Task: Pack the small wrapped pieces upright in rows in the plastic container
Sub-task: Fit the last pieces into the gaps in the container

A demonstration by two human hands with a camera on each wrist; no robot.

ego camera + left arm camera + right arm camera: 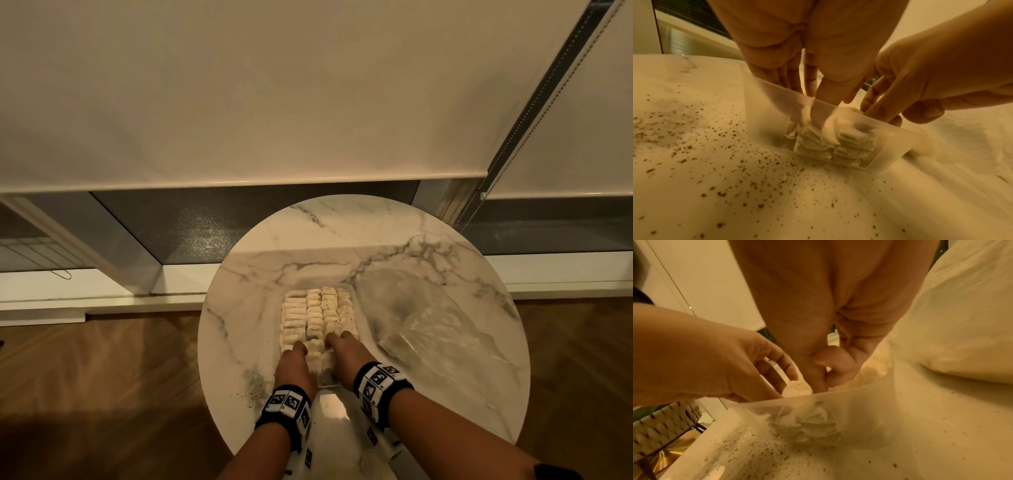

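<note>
A clear plastic container (354, 301) is sitting on the round marble table (445, 274), already holding rows of small wrapped pieces (317, 313) standing upright from its far end toward the person. Both hands are reaching into its near end. The left hand (294, 368) is dipping straight fingers (791, 76) among the pieces, its grip apart and clamped on nothing. The right hand (346, 356) is working beside it, thumb and fingers (838, 368) curling together over a pale piece; whether it is actually pinched, I cannot tell. A crumpled clear plastic bag (442, 332) is lying just right of the container, and dark crumbs (719, 162) are dotting the table
</note>
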